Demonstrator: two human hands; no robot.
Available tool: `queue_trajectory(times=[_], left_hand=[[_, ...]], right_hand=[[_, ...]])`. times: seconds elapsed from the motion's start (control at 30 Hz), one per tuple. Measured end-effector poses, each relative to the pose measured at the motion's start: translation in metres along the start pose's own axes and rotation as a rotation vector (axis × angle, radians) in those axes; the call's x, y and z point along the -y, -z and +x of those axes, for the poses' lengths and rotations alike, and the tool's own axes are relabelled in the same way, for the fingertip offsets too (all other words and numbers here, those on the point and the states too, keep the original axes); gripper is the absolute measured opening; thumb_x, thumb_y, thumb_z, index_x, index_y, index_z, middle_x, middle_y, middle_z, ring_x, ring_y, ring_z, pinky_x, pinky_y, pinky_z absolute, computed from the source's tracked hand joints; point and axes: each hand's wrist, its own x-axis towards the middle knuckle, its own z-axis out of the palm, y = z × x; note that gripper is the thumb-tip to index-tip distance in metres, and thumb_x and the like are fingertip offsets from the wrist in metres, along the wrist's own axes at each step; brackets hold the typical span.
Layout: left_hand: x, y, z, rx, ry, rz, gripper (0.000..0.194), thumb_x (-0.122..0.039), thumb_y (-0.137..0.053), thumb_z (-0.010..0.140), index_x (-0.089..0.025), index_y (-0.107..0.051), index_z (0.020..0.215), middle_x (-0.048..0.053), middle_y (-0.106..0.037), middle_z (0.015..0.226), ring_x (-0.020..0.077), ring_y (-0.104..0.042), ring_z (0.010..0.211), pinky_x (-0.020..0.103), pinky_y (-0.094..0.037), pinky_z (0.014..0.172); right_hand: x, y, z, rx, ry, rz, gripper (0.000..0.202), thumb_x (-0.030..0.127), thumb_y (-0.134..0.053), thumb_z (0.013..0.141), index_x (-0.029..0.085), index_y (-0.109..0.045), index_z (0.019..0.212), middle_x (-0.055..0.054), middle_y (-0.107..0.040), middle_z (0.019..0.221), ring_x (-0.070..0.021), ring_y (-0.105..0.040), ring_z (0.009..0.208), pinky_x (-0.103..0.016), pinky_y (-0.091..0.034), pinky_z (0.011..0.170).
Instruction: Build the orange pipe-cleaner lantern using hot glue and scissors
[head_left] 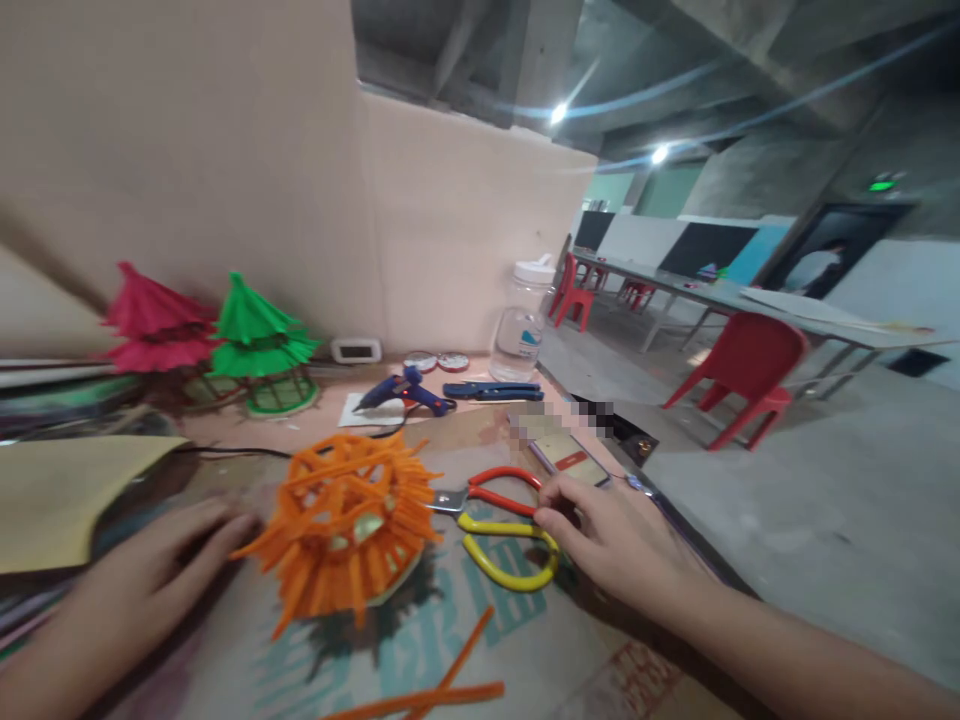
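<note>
An orange pavilion frame (330,540) made of fuzzy pipe cleaners sits in front of me, tilted, with strips fanning out around its rim. My left hand (176,560) is just left of it, thumb and fingers somewhat apart, with nothing visible in them; some fingers are hidden. Scissors (491,510) with one red and one yellow handle lie to the right, blades reaching behind the orange strips. My right hand (600,525) has its thumb and forefinger closed at the end of the red handle. Loose orange pipe cleaners (442,692) cross near the front edge.
Behind are pink (161,325) and green (262,345) pavilions, a small white clock-like device (356,350), a blue glue gun (409,390), dark blue pliers-like tool (493,391), bottle (519,325) and phone (570,455). Yellow paper (82,495) lies left. A red chair (742,370) stands beyond the table.
</note>
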Motion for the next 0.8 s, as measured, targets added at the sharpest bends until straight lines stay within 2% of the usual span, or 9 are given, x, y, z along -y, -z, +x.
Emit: queue_trajectory(times=[0.07, 0.13, 0.2, 0.33, 0.4, 0.47, 0.57, 0.7, 0.8], left_hand=[[-0.019, 0.005, 0.002, 0.117, -0.022, -0.048, 0.045, -0.065, -0.05, 0.087, -0.026, -0.07, 0.08, 0.0, -0.075, 0.086, 0.0241, -0.067, 0.086, 0.032, -0.053, 0.078], [-0.031, 0.007, 0.0, 0.091, -0.043, -0.081, 0.04, -0.06, -0.054, 0.085, -0.024, -0.069, 0.075, 0.004, -0.073, 0.081, 0.0243, -0.066, 0.079, 0.033, -0.053, 0.075], [-0.035, 0.007, -0.002, 0.086, -0.043, -0.074, 0.035, -0.052, -0.054, 0.086, -0.023, -0.066, 0.072, 0.005, -0.069, 0.075, 0.0232, -0.064, 0.075, 0.031, -0.051, 0.071], [-0.036, 0.009, -0.006, 0.033, -0.025, -0.106, 0.033, -0.043, -0.051, 0.086, -0.022, -0.056, 0.061, 0.004, -0.061, 0.066, 0.0222, -0.06, 0.073, 0.031, -0.049, 0.072], [-0.039, 0.012, -0.007, 0.01, -0.009, -0.117, 0.022, -0.038, -0.05, 0.084, -0.021, -0.061, 0.073, 0.003, -0.063, 0.072, 0.0212, -0.059, 0.072, 0.032, -0.05, 0.071], [-0.047, 0.017, -0.007, -0.017, 0.011, -0.143, 0.023, -0.033, -0.048, 0.082, -0.02, -0.064, 0.094, 0.005, -0.067, 0.086, 0.0215, -0.061, 0.078, 0.033, -0.051, 0.074], [-0.064, 0.029, -0.004, -0.029, 0.041, -0.198, 0.027, -0.035, -0.046, 0.086, -0.019, -0.064, 0.098, 0.007, -0.07, 0.093, 0.0242, -0.064, 0.089, 0.037, -0.052, 0.082], [-0.094, 0.049, 0.009, -0.013, 0.072, -0.276, 0.036, -0.044, -0.047, 0.086, -0.017, -0.066, 0.103, 0.006, -0.072, 0.087, 0.0236, -0.067, 0.08, 0.035, -0.054, 0.074], [-0.122, 0.063, 0.022, 0.015, 0.064, -0.299, 0.037, -0.047, -0.05, 0.087, -0.019, -0.068, 0.102, 0.005, -0.073, 0.09, 0.0235, -0.068, 0.084, 0.033, -0.053, 0.075]], right_hand=[[0.02, -0.013, 0.005, 0.018, 0.06, 0.248, 0.017, 0.035, -0.058, 0.091, 0.024, -0.065, 0.102, -0.002, -0.067, 0.079, -0.0174, -0.062, 0.069, -0.028, -0.047, 0.061], [0.037, -0.029, 0.011, 0.036, 0.105, 0.423, 0.034, 0.028, -0.059, 0.088, 0.023, -0.058, 0.122, -0.004, -0.067, 0.093, -0.0185, -0.065, 0.082, -0.031, -0.053, 0.072], [0.05, -0.045, 0.019, 0.069, 0.125, 0.476, 0.046, 0.024, -0.059, 0.086, 0.023, -0.052, 0.132, -0.004, -0.065, 0.097, -0.0189, -0.065, 0.087, -0.033, -0.055, 0.079], [0.064, -0.07, 0.036, 0.147, 0.201, 0.528, 0.032, 0.02, -0.058, 0.083, 0.022, -0.06, 0.115, -0.005, -0.067, 0.093, -0.0206, -0.066, 0.085, -0.035, -0.057, 0.076], [0.068, -0.078, 0.041, 0.157, 0.232, 0.588, 0.027, 0.021, -0.059, 0.083, 0.022, -0.063, 0.109, -0.006, -0.07, 0.095, -0.022, -0.068, 0.087, -0.037, -0.058, 0.078], [0.07, -0.082, 0.045, 0.15, 0.261, 0.642, 0.028, 0.023, -0.062, 0.081, 0.022, -0.064, 0.109, -0.007, -0.073, 0.099, -0.0234, -0.069, 0.09, -0.039, -0.059, 0.082], [0.072, -0.085, 0.047, 0.137, 0.302, 0.66, 0.027, 0.022, -0.062, 0.081, 0.021, -0.066, 0.108, -0.008, -0.075, 0.102, -0.0251, -0.07, 0.095, -0.042, -0.058, 0.088], [0.071, -0.085, 0.048, 0.123, 0.331, 0.631, 0.029, 0.013, -0.054, 0.08, 0.02, -0.07, 0.103, -0.007, -0.076, 0.106, -0.0259, -0.07, 0.1, -0.045, -0.056, 0.092], [0.069, -0.086, 0.049, 0.115, 0.363, 0.615, 0.026, 0.014, -0.054, 0.083, 0.022, -0.072, 0.099, -0.006, -0.077, 0.104, -0.0266, -0.071, 0.099, -0.045, -0.057, 0.091]])
